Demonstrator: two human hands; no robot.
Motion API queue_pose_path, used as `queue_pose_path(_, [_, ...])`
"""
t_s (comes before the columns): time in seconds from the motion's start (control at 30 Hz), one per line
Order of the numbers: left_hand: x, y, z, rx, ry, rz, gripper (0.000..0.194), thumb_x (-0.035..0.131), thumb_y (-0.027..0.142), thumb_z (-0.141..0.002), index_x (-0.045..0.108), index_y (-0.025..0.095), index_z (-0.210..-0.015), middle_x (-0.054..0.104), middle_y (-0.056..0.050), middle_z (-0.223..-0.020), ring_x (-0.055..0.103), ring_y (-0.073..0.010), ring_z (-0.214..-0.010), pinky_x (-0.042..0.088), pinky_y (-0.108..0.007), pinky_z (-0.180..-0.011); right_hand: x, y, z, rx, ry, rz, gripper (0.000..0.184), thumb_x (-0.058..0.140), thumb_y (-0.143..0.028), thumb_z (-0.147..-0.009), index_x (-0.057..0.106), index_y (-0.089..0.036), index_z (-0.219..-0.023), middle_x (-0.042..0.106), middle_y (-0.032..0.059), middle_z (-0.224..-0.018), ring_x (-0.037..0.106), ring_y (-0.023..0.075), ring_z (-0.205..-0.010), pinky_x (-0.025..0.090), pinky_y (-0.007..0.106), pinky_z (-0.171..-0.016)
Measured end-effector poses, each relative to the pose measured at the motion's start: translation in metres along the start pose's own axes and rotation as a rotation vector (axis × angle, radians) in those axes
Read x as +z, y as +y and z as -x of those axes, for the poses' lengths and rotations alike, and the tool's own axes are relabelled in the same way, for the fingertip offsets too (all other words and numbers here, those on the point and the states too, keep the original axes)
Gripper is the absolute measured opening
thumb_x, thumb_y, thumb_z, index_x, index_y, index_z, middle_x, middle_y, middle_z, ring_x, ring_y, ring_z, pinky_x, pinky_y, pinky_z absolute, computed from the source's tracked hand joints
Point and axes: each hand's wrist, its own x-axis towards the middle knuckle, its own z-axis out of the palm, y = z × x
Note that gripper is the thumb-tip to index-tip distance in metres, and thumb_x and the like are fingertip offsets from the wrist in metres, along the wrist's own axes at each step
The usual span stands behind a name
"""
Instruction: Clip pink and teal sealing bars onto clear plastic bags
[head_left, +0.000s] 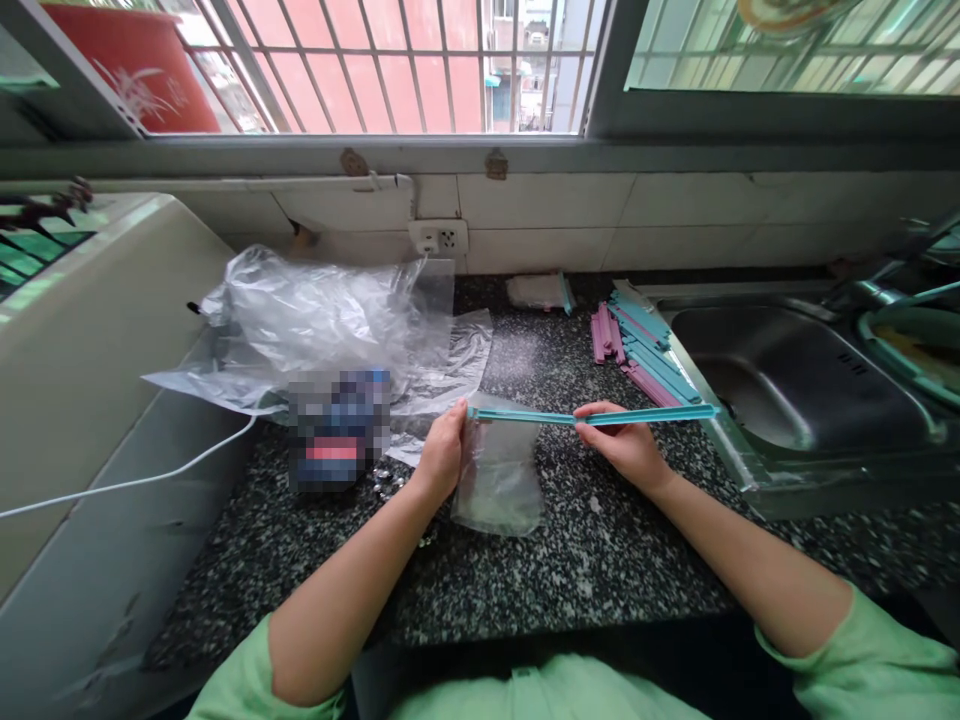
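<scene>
A small clear plastic bag (498, 490) hangs over the counter, its top edge along a light-blue bag sealing strip (660, 413). My left hand (444, 445) is closed on the bag's upper left corner, at the strip's left end. Farther right, my right hand (621, 446) pinches the strip near its middle. The strip's right half sticks out past my fingers toward the sink. A loose pile of blue sealing strips (651, 345) and pink sealing strips (604, 333) lies beyond my right hand.
Crumpled clear plastic sheeting (315, 310) covers the counter's back left, with a blurred-out dark object (337, 440) before it. A steel sink (765, 370) is at the right. Another bag with a strip (538, 292) lies near the wall below a socket (439, 238).
</scene>
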Motion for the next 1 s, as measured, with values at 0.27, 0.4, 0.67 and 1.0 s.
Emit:
queue_pose_path(0.27, [0.004,0.012,0.008,-0.062,-0.137,-0.014,0.028,0.072,0.038,-0.056,0.06,0.014,-0.068,0.056,0.004,-0.058,0.048,-0.0091,-0.055,0.036,-0.02,-0.054,-0.006,0.003,-0.005,-0.025,0.122,-0.045,0.023,0.067,-0.039,-0.069,0.061,-0.02,-0.08,0.059,-0.0029,-0.055,0.056,0.0121,-0.049,0.05,0.026,-0.049])
queue_pose_path(0.4, [0.004,0.011,0.008,-0.075,-0.113,-0.027,0.025,0.072,0.033,-0.053,0.06,0.014,-0.066,0.057,0.004,-0.058,0.046,-0.008,-0.054,0.034,-0.019,-0.054,-0.01,0.005,-0.009,-0.034,0.198,-0.051,0.024,0.068,-0.039,-0.069,0.06,-0.019,-0.079,0.058,-0.0034,-0.055,0.056,0.0113,-0.049,0.049,0.026,-0.05])
queue_pose_path(0.67, [0.01,0.04,0.027,-0.181,-0.101,0.193,0.029,0.078,0.032,-0.044,0.061,0.018,-0.063,0.059,0.004,-0.058,0.05,-0.0093,-0.053,0.039,-0.022,-0.055,-0.005,0.007,-0.008,-0.018,0.147,0.016,0.023,0.067,-0.039,-0.069,0.06,-0.02,-0.081,0.06,-0.0022,-0.058,0.058,0.0128,-0.052,0.05,0.028,-0.053])
queue_pose_path(1.0, [0.016,0.013,0.021,-0.257,-0.188,0.21,0.031,0.08,0.033,-0.046,0.064,0.015,-0.065,0.062,0.002,-0.06,0.052,-0.0092,-0.054,0.04,-0.022,-0.056,0.017,-0.005,0.004,-0.013,0.04,0.017,0.026,0.066,-0.045,-0.069,0.06,-0.022,-0.077,0.061,-0.0015,-0.058,0.059,0.014,-0.051,0.052,0.029,-0.052])
